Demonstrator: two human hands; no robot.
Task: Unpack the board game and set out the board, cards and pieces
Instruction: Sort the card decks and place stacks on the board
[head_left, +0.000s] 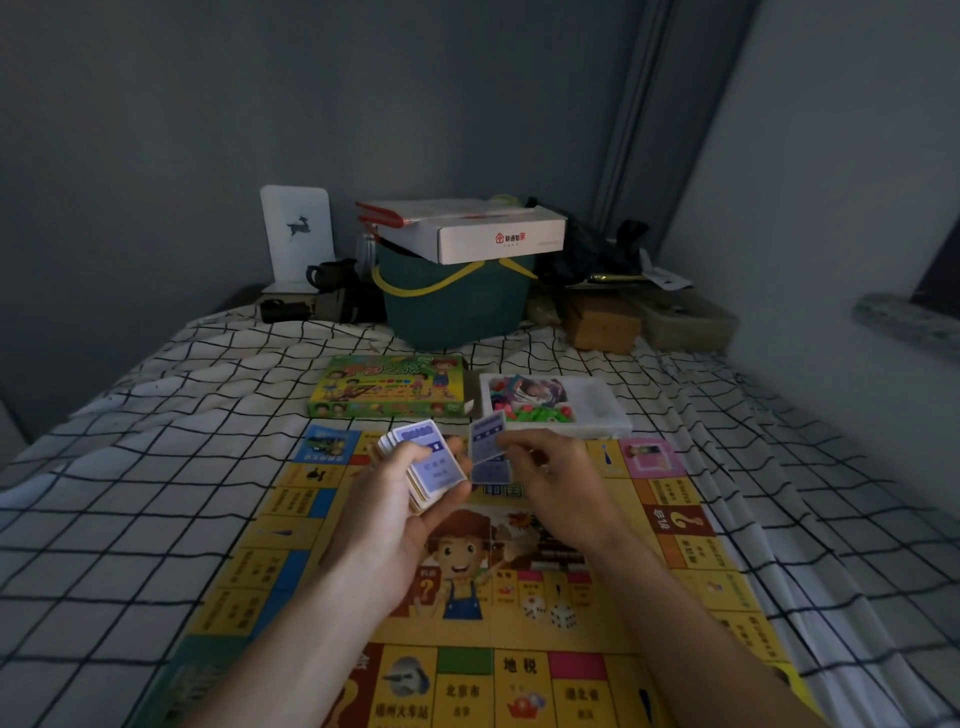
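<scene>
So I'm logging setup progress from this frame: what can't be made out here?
Head view only:
- Card stack: count and print blurred; left hand covers part of it.
- Single card: text unreadable, pinched by right hand.
- White tray: pieces too small to tell.
- Board: near edge cut off, arms cover parts.

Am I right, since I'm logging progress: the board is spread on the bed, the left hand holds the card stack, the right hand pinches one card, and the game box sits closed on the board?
Not quite. In the head view the game box lies on the checked bedding beyond the board, not on it. The rest holds: left hand holds the card stack, right hand pinches one card.
</scene>
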